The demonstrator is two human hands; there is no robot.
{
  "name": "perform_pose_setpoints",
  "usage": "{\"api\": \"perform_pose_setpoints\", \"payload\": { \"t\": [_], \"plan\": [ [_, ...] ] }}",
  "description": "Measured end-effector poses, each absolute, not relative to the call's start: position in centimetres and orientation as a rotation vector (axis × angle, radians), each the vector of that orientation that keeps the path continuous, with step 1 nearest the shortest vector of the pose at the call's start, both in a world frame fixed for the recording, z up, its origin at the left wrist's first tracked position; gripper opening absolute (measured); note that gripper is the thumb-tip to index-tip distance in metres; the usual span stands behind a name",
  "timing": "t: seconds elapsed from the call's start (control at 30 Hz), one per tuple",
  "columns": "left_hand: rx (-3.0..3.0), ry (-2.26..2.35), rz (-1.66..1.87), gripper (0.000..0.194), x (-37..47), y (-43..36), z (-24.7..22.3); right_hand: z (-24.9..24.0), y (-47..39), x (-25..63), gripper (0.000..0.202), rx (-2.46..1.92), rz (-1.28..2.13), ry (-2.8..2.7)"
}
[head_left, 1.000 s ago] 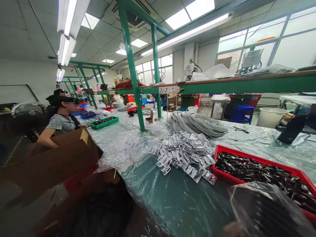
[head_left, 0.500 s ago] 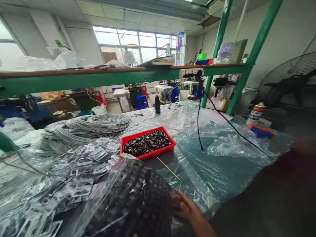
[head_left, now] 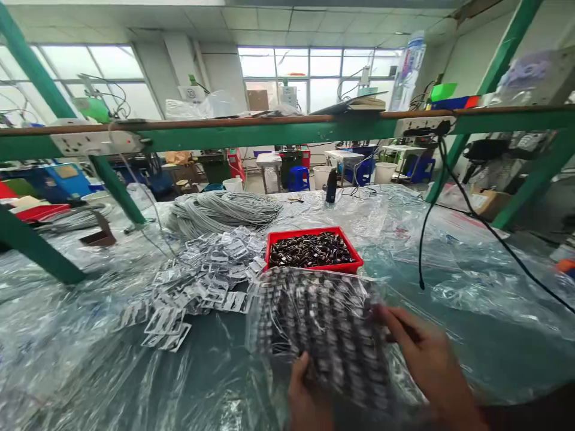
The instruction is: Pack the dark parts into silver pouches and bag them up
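Note:
A clear plastic bag (head_left: 323,329) with rows of small dark pieces inside is held up over the near part of the table, blurred by motion. My left hand (head_left: 308,392) grips its lower edge, thumb on top. At its right edge, my right hand (head_left: 417,347) pinches the bag between thumb and fingers. Just behind the bag stands a red tray (head_left: 359,262) full of small dark metal-looking parts (head_left: 309,249). Left of the bag lies a spread pile of flat, pale grey frame-like pieces (head_left: 211,269).
A coil of grey cable (head_left: 220,211) lies behind the pile. Farther back stands a dark bottle (head_left: 331,187). A black cable (head_left: 424,239) hangs at the right from a power strip (head_left: 424,126) on the green shelf beam (head_left: 278,136). Plastic sheeting (head_left: 112,347) covers the table.
My view has turned left. The bag, close and large before, is now lower and flatter in front of the tray. My left hand has come into clear view, and my right hand now grips the bag's edge.

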State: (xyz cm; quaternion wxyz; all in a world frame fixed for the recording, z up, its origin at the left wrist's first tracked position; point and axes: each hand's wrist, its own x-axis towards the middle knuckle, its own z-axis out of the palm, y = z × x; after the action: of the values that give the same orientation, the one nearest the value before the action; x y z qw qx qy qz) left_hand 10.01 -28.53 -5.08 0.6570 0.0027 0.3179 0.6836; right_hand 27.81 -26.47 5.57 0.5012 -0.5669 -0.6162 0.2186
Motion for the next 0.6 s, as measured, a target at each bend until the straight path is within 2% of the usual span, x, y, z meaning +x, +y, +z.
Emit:
{"api": "perform_pose_setpoints", "payload": {
  "t": [0.1, 0.2, 0.43, 0.6],
  "plan": [
    [-0.072, 0.584, 1.470, 0.019, 12.6, -27.8, -4.1, 8.3, -24.9, 27.6, 0.034, -1.229, 0.092, -1.692],
    [0.027, 0.430, 1.467, 0.028, 14.2, -27.0, -3.6, 11.3, -22.1, 27.0, 0.033, -1.098, -0.147, -1.860],
    [0.158, 0.341, 1.101, 0.066, 13.9, -29.2, -8.2, 17.2, -17.3, 24.9, 0.034, -1.014, -0.084, -2.009],
    [0.291, 0.316, 1.152, 0.059, 12.4, -30.4, -11.1, 19.8, -17.3, 24.4, 0.029, -1.011, 0.014, -1.804]
  ]
}}
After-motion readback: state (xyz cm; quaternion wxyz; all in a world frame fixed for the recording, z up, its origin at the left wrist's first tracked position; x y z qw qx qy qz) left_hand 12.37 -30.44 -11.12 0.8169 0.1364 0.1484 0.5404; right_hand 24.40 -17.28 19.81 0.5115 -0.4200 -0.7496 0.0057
